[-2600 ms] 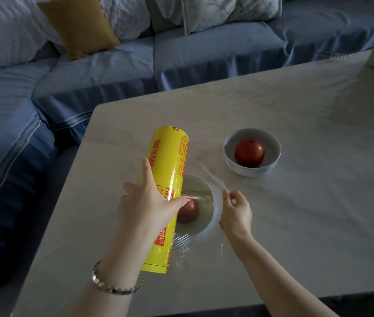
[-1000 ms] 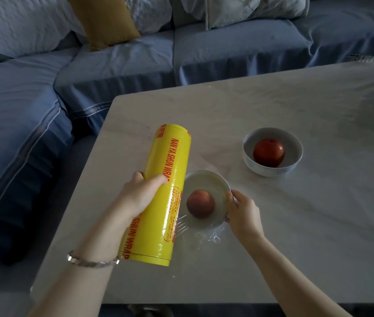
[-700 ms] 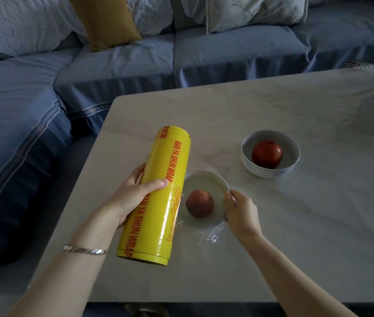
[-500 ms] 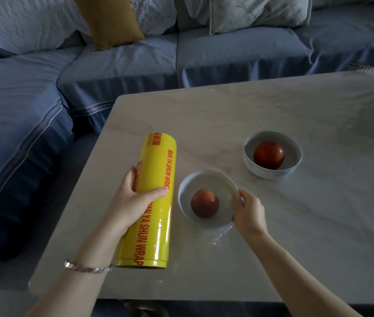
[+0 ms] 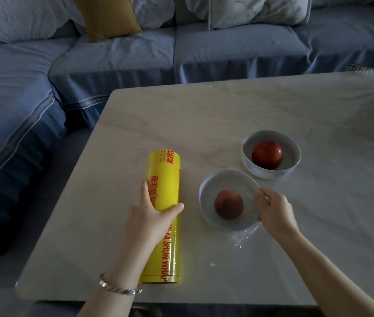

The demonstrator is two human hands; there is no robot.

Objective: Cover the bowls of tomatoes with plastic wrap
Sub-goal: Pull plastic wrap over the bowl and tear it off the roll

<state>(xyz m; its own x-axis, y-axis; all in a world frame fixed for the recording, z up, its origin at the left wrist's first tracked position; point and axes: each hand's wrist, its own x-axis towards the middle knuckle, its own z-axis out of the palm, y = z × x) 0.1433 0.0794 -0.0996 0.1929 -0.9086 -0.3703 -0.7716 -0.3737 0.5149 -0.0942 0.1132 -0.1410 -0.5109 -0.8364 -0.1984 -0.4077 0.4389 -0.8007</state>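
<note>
The left hand (image 5: 156,216) curls round the yellow roll (image 5: 164,172), lying flat on the counter (image 5: 204,122) left of the near bowl (image 5: 208,191), likely so it cannot roll off. The right hand (image 5: 275,213) grips that bowl's right rim, likely pressing the clear wrap (image 5: 243,236) down. The far bowl (image 5: 293,161), behind and right, looks bare.

left hand (image 5: 151,216) grips roll (image 5: 164,175), right hand (image 5: 275,213) bowl (image 5: 204,191)
</note>
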